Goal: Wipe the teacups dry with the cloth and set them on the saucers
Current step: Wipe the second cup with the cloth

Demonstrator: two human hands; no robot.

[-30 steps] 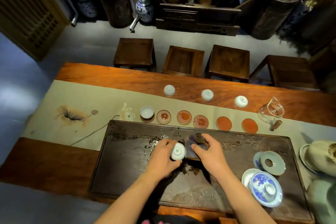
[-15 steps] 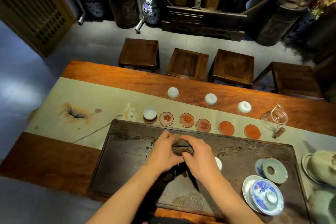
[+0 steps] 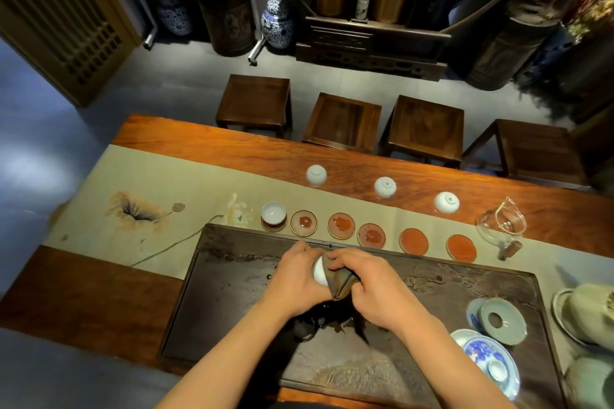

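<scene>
Drying a cup over the dark wooden tea tray (image 3: 232, 309)

The left hand (image 3: 295, 279) grips a small white porcelain teacup (image 3: 319, 271); the right hand (image 3: 365, 289) pinches the brown folded cloth (image 3: 339, 284) against it.

Teacup (image 3: 319, 271) in hands: white. Cloth (image 3: 339, 282) against it: brown-olive. Tray (image 3: 232, 292): dark brown, carved relief. Surface (image 3: 83, 289): reddish-brown wood. Runner (image 3: 166, 176) along it: pale beige, brown lotus painting toward left end. Saucers (image 3: 413, 241): row of six along tray's far edge, orange-red, some with gold rim. Three inverted cups (image 3: 316, 174) near surface's far edge: white. Lidded bowl (image 3: 491, 364) at tray's near right corner: white, blue floral. Strainer dish (image 3: 503, 320): pale celadon.
</scene>
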